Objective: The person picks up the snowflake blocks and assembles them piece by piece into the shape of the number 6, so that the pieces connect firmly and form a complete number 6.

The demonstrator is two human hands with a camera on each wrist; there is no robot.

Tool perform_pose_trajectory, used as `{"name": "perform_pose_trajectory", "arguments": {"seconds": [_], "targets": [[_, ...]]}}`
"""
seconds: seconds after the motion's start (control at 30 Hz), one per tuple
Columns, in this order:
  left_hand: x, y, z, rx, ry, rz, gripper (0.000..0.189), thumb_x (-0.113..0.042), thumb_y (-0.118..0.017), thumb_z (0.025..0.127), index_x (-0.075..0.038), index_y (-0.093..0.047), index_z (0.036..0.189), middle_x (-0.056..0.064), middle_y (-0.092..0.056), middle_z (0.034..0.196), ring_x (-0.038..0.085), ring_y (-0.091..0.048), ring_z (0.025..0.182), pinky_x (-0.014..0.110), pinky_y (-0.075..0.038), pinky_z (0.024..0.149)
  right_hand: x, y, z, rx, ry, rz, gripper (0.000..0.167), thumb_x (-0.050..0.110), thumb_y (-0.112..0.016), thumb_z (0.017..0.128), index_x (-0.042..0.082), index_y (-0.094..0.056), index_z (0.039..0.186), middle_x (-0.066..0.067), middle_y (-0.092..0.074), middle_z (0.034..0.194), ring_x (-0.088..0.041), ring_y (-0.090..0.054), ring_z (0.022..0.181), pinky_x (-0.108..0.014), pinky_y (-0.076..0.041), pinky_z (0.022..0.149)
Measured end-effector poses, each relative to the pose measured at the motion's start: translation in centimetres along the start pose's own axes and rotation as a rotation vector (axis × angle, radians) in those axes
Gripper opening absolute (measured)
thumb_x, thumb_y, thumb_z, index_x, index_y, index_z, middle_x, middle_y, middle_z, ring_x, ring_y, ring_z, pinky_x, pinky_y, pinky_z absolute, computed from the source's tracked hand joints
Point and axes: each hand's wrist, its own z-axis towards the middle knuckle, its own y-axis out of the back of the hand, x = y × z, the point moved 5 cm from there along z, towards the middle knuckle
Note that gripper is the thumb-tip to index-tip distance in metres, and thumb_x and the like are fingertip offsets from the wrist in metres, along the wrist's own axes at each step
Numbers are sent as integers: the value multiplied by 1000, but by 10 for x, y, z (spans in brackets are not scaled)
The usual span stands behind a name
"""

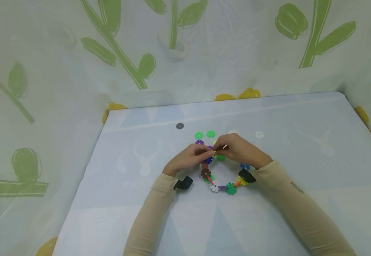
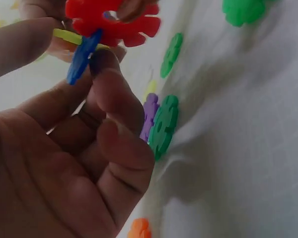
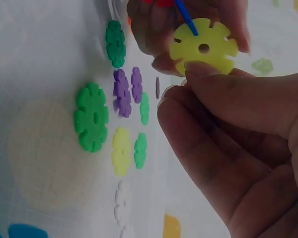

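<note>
My right hand (image 1: pixel 234 146) pinches a yellow notched plastic disc (image 3: pixel 216 52) between thumb and fingers. Slotted into its edge is a blue disc (image 2: pixel 83 58), seen nearly edge-on, which the fingertips of my left hand (image 1: pixel 190 156) hold. A red disc (image 2: pixel 116 27) joins that blue one at an angle in the left wrist view. Both hands meet above the table, fingertips almost touching. Below them lies a curved chain of interlocked discs, including a brown disc (image 1: pixel 206 173), a white disc (image 1: pixel 215 187) and a green disc (image 1: pixel 231 188). Whether the held discs belong to this chain, I cannot tell.
Loose discs lie beyond the hands: a dark grey disc (image 1: pixel 179 126), two light green discs, a purple disc (image 1: pixel 199 142) and a white disc (image 1: pixel 259 134). The table's back edge meets a hanging cloth (image 1: pixel 224 71) printed with plants. Black wrist straps sit on both sleeves.
</note>
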Motion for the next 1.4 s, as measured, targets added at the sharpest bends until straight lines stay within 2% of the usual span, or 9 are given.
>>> {"name": "perform_pose_trajectory", "arguments": {"seconds": [0.17,0.37,0.5,0.63,0.8,0.93,1.07,1.2,1.4], "targets": [[1,2,-2,-4,50,4,34,-34,-57,106,-7,-72,120,4,-68,104,15,-56,93,27,-49,81,-7,2,-2,-25,-108,-22,11,2,-77,90,5,-78,101,-6,-78,99,-19,-73,91,-37,-62,83],[6,4,-5,-2,94,-8,35,-35,-57,106,-9,-72,124,5,-71,109,15,-60,89,27,-51,82,-22,-6,-3,80,-300,-76,18,12,-76,94,0,-75,108,-9,-74,100,-18,-63,85,-34,-56,76],[7,5,-6,-6,101,-40,36,-33,-57,106,-7,-71,126,7,-72,110,14,-62,84,27,-52,80,-28,-15,-2,141,-407,-111,27,16,-79,91,-1,-74,112,-11,-72,105,-21,-62,90,-39,-56,83],[6,5,-6,-17,115,-59,36,-32,-58,106,-7,-71,128,8,-73,111,13,-62,83,26,-53,79,-29,-20,-2,172,-468,-158,31,17,-81,89,-1,-72,113,-12,-71,111,-24,-64,97,-44,-56,91],[6,5,-6,-14,122,-67,39,-33,-59,105,-6,-70,132,9,-73,117,13,-61,84,26,-53,79,-30,-23,-2,183,-493,-124,29,13,-82,88,0,-70,110,-12,-70,109,-24,-63,96,-42,-57,90],[6,5,-6,-9,122,-79,39,-32,-59,105,-6,-69,133,9,-74,118,13,-62,84,25,-54,79,-28,-21,-3,167,-449,-64,16,9,-77,91,2,-68,102,-10,-68,98,-22,-59,87,-37,-55,81],[7,5,-6,-9,117,-84,39,-32,-59,105,-6,-70,132,9,-74,115,12,-62,86,25,-53,81,-28,-12,-3,89,-398,-17,7,8,-71,95,4,-69,100,-9,-70,94,-19,-61,84,-34,-53,77],[7,5,-7,-6,108,-78,39,-33,-59,105,-6,-71,131,8,-74,115,12,-61,89,26,-53,82,-29,0,-5,-3,-379,58,12,11,-71,97,3,-73,105,-9,-74,93,-18,-63,81,-32,-53,72],[4,5,-6,2,91,-81,38,-32,-59,105,-6,-71,130,9,-75,118,13,-62,89,27,-54,82,-24,7,-6,-59,-356,159,15,12,-68,99,1,-75,105,-15,-74,90,-16,-60,71,-29,-52,63]]}}
